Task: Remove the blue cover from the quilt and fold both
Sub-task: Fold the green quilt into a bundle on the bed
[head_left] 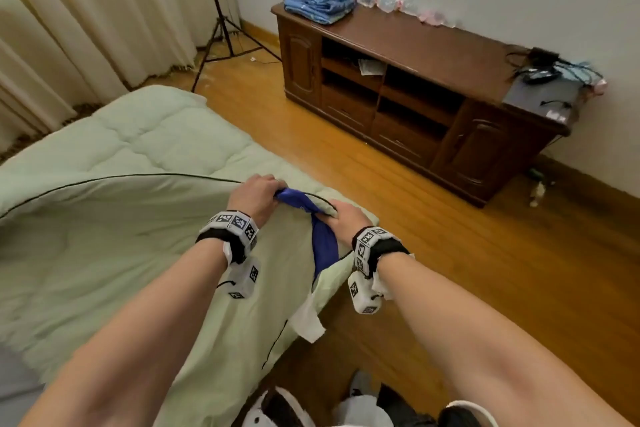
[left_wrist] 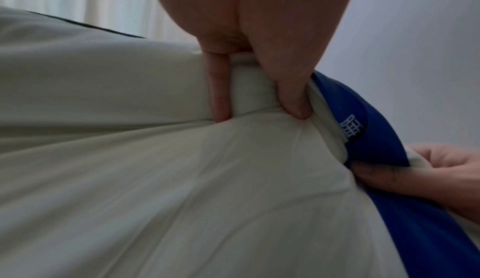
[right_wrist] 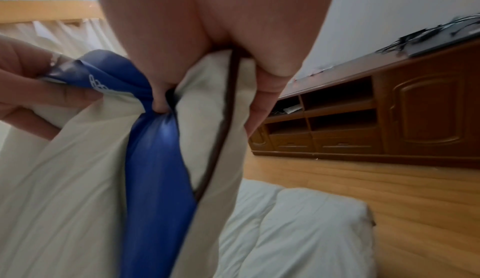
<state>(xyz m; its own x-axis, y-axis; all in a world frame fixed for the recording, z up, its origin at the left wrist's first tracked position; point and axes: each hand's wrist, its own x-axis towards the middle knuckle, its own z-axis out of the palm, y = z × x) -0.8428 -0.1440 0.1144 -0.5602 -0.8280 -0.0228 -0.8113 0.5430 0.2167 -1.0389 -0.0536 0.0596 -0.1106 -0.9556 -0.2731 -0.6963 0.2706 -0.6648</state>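
A pale green quilt (head_left: 104, 236) with dark piping lies on the bed, its near layer lifted and folded over the quilted layer (head_left: 156, 135) behind. At the raised corner a blue satin strip (head_left: 323, 243) with white characters hangs from the quilt. My left hand (head_left: 256, 194) grips the quilt edge beside the strip's top; the left wrist view shows thumb and fingers of the left hand (left_wrist: 257, 101) pinching a bunch of quilt (left_wrist: 130, 159) next to the strip (left_wrist: 363, 108). My right hand (head_left: 343, 215) (right_wrist: 213, 106) grips the piped corner, thumb on the strip (right_wrist: 155, 169). A folded blue cover (head_left: 318, 3) lies on the cabinet.
A brown wooden cabinet (head_left: 415, 87) stands along the far wall, with a grey box and cables (head_left: 543, 94) on its right end. A tripod stand (head_left: 214, 10) and curtains (head_left: 86, 10) are at the back left. Wood floor (head_left: 485, 253) runs right of the bed.
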